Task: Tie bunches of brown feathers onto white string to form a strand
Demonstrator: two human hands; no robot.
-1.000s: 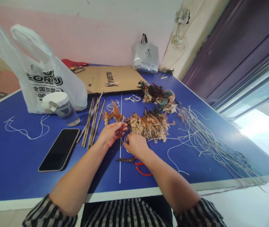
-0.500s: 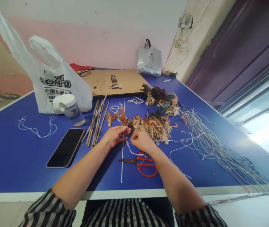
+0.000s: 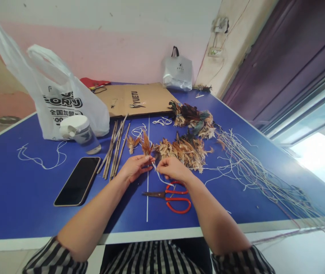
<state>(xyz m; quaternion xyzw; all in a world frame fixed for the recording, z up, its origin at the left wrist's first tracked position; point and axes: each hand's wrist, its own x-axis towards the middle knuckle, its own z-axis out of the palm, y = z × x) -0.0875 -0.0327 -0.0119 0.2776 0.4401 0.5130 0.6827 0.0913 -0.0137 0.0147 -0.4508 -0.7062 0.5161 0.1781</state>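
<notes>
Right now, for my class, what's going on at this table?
A person pinches a small bunch of brown feathers in the left hand. The right hand is at the white string between the hands; whether it grips is unclear. Scissors lie nearer the camera, a larger feather pile beyond the right hand, and sticks to the left.

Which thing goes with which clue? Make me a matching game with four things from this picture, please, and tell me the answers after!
Things:
1. Scissors
2. Phone
3. Bag with a black handle
4. Left hand

Clues:
A. Shiny silver, at the far side of the table
B. Holding a small bunch of brown feathers
C. Has red handles
D. Lying just left of the thin sticks

Right pairs: 1-C, 2-D, 3-A, 4-B.
</notes>
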